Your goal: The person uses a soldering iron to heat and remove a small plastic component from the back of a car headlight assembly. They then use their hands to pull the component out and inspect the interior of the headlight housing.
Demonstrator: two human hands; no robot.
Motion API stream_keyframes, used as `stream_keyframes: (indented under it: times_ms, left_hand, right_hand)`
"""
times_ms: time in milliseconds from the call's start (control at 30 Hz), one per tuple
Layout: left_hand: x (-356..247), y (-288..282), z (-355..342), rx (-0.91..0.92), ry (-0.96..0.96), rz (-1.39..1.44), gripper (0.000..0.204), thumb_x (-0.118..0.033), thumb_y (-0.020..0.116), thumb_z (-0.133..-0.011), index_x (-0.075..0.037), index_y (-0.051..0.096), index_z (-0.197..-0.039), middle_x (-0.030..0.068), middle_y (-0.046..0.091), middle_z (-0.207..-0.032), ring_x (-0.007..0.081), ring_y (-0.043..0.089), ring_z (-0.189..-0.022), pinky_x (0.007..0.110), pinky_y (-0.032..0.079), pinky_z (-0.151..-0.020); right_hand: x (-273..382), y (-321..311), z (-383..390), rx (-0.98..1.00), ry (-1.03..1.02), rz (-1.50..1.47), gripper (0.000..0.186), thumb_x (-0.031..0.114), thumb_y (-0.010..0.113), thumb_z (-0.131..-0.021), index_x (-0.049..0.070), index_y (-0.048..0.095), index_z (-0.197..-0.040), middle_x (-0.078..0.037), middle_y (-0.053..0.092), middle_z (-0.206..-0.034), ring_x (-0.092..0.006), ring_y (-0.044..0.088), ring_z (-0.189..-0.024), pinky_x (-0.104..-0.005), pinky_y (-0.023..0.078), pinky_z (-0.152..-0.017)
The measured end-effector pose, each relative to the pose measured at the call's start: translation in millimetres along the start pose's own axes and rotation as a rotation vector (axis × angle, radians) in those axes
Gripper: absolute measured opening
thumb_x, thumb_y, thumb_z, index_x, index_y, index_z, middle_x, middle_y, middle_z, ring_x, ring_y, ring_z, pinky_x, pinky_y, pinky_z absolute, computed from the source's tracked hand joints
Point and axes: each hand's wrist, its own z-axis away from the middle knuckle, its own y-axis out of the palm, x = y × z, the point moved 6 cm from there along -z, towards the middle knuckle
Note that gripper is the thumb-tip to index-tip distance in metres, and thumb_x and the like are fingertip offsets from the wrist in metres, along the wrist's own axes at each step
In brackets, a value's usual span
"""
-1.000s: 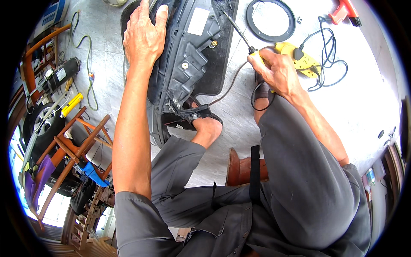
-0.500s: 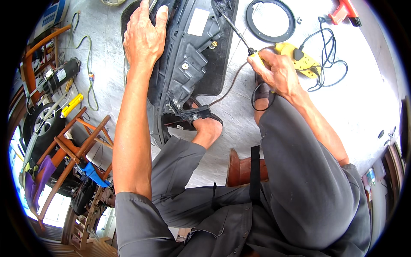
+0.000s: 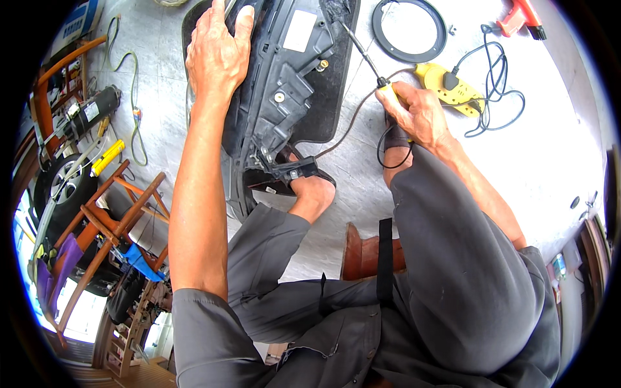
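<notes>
We see the left hand (image 3: pixel 218 58) at the top edge, laid back-up over the left side of a long black plastic housing (image 3: pixel 278 129). Its fingers lie close together with the thumb apart, and a thin, pale rod-like thing shows in the gap; we cannot tell whether the hand pinches it, as the fingertips are cut off.

The right hand (image 3: pixel 420 116) is curled round the handle of a yellow-handled tool (image 3: pixel 381 82), thumb and fingers closed on it. The tool slants up and left across the edge of a black mat (image 3: pixel 330 119) under the housing, and its tip ends by a dark piece (image 3: pixel 333 8) near the top edge — touching or not, we cannot tell.

The housing lies between the person's left forearm and the tool, bearing a white label (image 3: pixel 299 30) and a brass-coloured fitting (image 3: pixel 322 65). A thin cord (image 3: pixel 352 119) curves from its lower end toward the right hand.

Beyond that hand we find a yellow power strip (image 3: pixel 462 97) with a black plug (image 3: pixel 451 81) in it, a black ring (image 3: pixel 377 37) on the grey floor (image 3: pixel 491 168), and a red gun-shaped tool (image 3: pixel 515 19).
</notes>
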Motion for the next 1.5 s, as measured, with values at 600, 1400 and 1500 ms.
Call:
stream_keyframes:
  times_ms: [600, 1400, 1500]
  left_hand:
    - [1, 3, -2, -0.008, 0.017, 0.002, 0.073, -0.062, 0.044, -0.1, -0.007, 0.048, -0.147, 0.0234, 0.054, -0.143, 0.0418, 0.052, -0.131, 0.048, 0.041, -0.108]
    - [5, 3, -1, -0.011, 0.011, -0.022, 0.073, -0.063, 0.042, -0.1, -0.009, 0.047, -0.148, 0.0229, 0.054, -0.143, 0.0413, 0.051, -0.133, 0.05, 0.041, -0.109]
    - [5, 3, -1, -0.018, 0.023, -0.024, 0.073, -0.063, 0.042, -0.1, -0.009, 0.047, -0.148, 0.0228, 0.054, -0.143, 0.041, 0.051, -0.132, 0.05, 0.041, -0.109]
  right_hand:
    - [39, 2, 13, 0.287, 0.639, -1.41, 0.046, 0.051, 0.047, -0.105, 0.006, 0.057, -0.1, 0.003, 0.045, -0.055, -0.0123, 0.049, -0.044, -0.024, 0.035, -0.039]
    - [80, -2, -4, 0.28, 0.672, -1.722, 0.038, 0.042, 0.041, -0.11, 0.008, 0.053, -0.101, 0.003, 0.051, -0.062, -0.0069, 0.043, -0.042, -0.0212, 0.046, -0.04]
    - [83, 0, -5, 0.303, 0.649, -1.73, 0.038, 0.042, 0.04, -0.11, 0.008, 0.053, -0.101, 0.002, 0.052, -0.062, -0.0078, 0.045, -0.043, -0.0217, 0.047, -0.04]
